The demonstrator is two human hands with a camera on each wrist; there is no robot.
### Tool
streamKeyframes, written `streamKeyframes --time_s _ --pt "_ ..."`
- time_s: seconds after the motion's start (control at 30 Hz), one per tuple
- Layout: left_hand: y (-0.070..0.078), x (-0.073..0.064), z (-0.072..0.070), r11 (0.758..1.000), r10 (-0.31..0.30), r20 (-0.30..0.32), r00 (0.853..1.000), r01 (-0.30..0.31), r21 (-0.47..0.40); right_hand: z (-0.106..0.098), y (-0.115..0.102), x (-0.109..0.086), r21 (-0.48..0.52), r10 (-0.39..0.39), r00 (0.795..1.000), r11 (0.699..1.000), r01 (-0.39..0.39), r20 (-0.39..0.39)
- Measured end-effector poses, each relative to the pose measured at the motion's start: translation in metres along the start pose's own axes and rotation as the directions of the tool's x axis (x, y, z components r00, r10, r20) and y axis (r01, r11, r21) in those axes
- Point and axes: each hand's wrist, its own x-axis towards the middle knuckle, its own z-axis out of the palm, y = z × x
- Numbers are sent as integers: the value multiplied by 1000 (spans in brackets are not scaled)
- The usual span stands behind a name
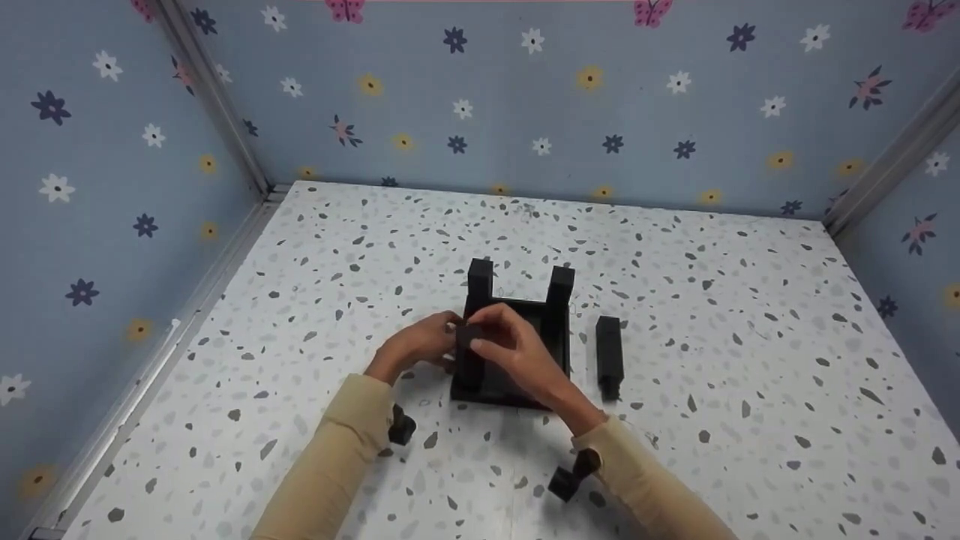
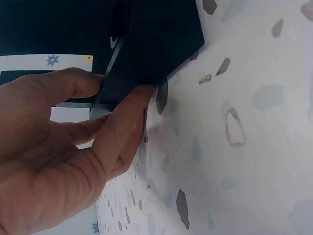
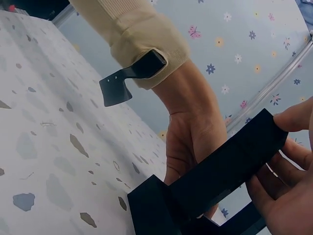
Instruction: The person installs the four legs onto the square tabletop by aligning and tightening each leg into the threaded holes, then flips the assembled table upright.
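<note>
A small black table (image 1: 501,402) lies upside down on the speckled surface, its legs pointing up. My left hand (image 1: 420,341) grips the left side of its base; in the left wrist view the thumb and fingers (image 2: 120,129) close round the base's edge. With thumb and fingertips, my right hand (image 1: 529,364) pinches the upper end of the near left leg (image 1: 469,366). This leg (image 3: 227,169) stands upright at the base's corner in the right wrist view. Two more legs rise at the far corners, the far left (image 1: 480,281) and far right (image 1: 560,289). The right forearm partly hides the near right corner.
A loose black leg (image 1: 610,349) with a narrower peg end lies right of the table. Patterned blue panels (image 1: 510,105) wall in the speckled surface (image 1: 720,337) at the back and sides. Black camera mounts (image 1: 564,484) hang from both wrists.
</note>
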Motion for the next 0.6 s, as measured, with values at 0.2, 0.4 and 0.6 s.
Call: streamKeyframes --time_s 0.2,0.4,0.6 --pt "0 -1 0 1000 -5 -9 1000 5 7 1 3 -2 -73 -22 999 997 20 -27" --pt "-2 -1 0 1000 5 -15 1000 -5 6 1 7 -4 -84 -17 998 996 13 -55" --pt "-2 1 -1 1000 7 -4 1000 -7 -30 0 6 -1 -1 -70 995 998 70 -71"
